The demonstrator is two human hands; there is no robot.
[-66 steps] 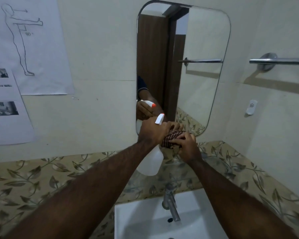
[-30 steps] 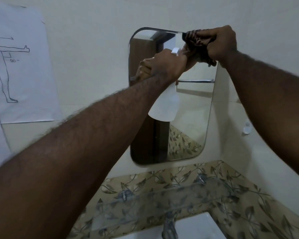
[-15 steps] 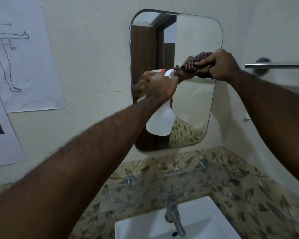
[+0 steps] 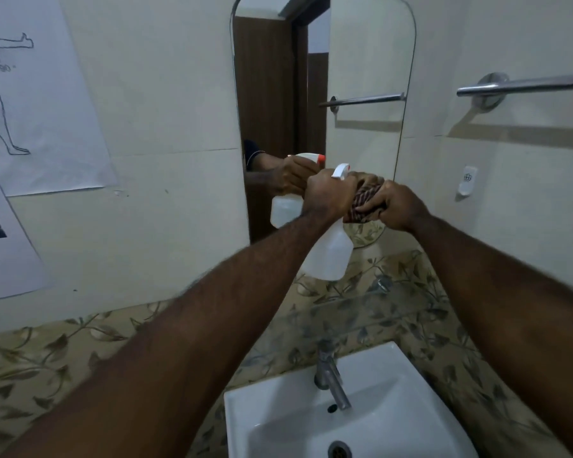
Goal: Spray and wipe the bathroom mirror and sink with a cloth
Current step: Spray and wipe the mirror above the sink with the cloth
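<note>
Your left hand is wrapped around the neck of the spray bottle, fingers closed on it, with the white nozzle poking up above your knuckles and the translucent body hanging tilted below your wrist; your right hand is just beside it, fingers clamped on the bunched striped cloth, which is pressed against the lower part of the mirror; the two hands nearly touch, and the cloth sits between them. The bottle and both hands cover the mirror's bottom right corner, so you cannot see that edge; the glass above shows a brown door, a reflected rail and your own hand with the bottle. Below you, the white sink stands against the leaf-patterned tiles, with the metal tap at its back rim and the drain at the bottom edge of view; a glass shelf runs along the wall between mirror and sink, right under the bottle. To your right a chrome towel rail is fixed to the wall, and a small white hook sits lower; paper sheets with a drawn figure hang on the left wall.
</note>
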